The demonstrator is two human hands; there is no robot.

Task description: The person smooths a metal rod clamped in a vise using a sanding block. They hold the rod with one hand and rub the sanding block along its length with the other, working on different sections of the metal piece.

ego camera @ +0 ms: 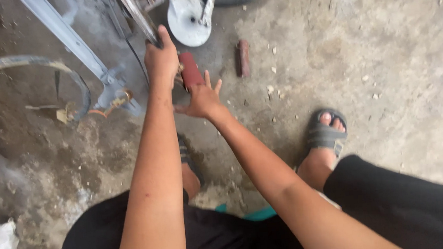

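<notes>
Left hand [161,58] clenched on bicycle rim [136,15], right hand [202,97] open-fingered against perhaps red grip [191,69], another cylinder [243,57] nearby.

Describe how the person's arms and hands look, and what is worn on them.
Both arms are bare from shoulder to wrist: no sleeves, gloves, watch or rings show on the left hand or the right hand. Faint small marks dot the left forearm.

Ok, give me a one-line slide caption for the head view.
Left hand grips a bicycle's metal bar while right hand presses a dark red handlebar grip; a second grip lies on the concrete floor.
</notes>
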